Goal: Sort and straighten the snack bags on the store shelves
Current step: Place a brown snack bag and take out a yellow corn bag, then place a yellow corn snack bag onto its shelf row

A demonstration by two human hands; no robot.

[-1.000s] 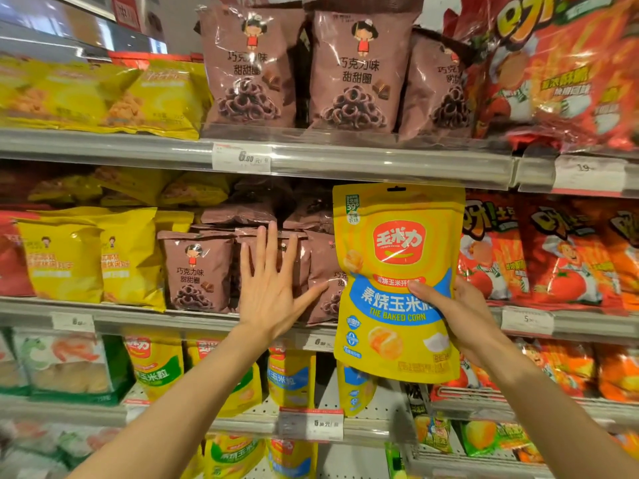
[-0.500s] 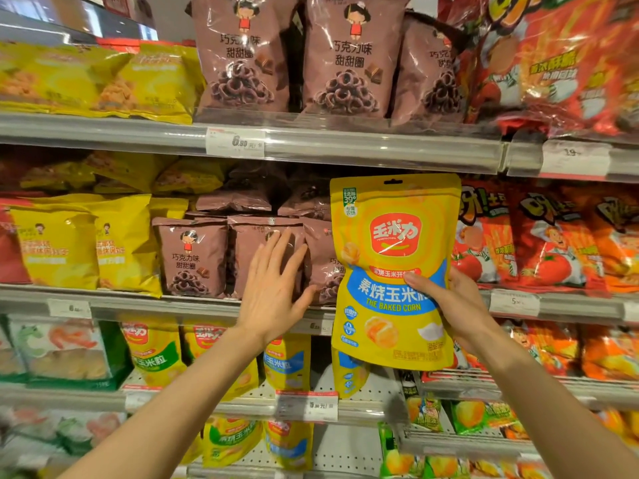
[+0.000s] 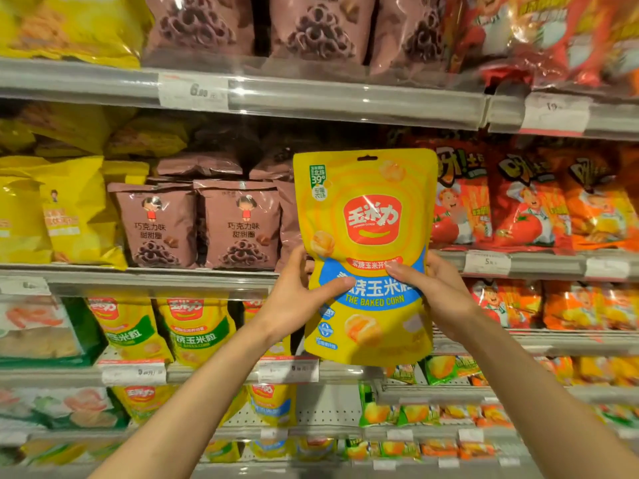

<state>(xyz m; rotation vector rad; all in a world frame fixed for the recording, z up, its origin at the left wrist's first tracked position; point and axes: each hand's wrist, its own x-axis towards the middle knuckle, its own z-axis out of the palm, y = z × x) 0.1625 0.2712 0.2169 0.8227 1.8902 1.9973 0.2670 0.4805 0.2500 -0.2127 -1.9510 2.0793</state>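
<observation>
A yellow baked corn bag (image 3: 366,216) with a red logo and a blue band is held upright in front of the middle shelf. My left hand (image 3: 299,299) grips its lower left edge, thumb across the blue band. My right hand (image 3: 432,292) grips its lower right side, thumb on the front. Two brown chocolate ring bags (image 3: 238,226) stand upright on the middle shelf (image 3: 166,274) just left of the held bag. More yellow corn bags (image 3: 197,326) with green bands stand on the shelf below.
Yellow bags (image 3: 69,212) fill the left of the middle shelf and red-orange tomato snack bags (image 3: 529,209) the right. Brown and red bags sit on the top shelf (image 3: 311,98). Price tags line the shelf edges. Lower shelves hold small green and orange packs (image 3: 432,413).
My left hand left the brown bags on the shelf and moved right onto the yellow corn bag, which both hands now hold. The view has moved closer to the shelves.
</observation>
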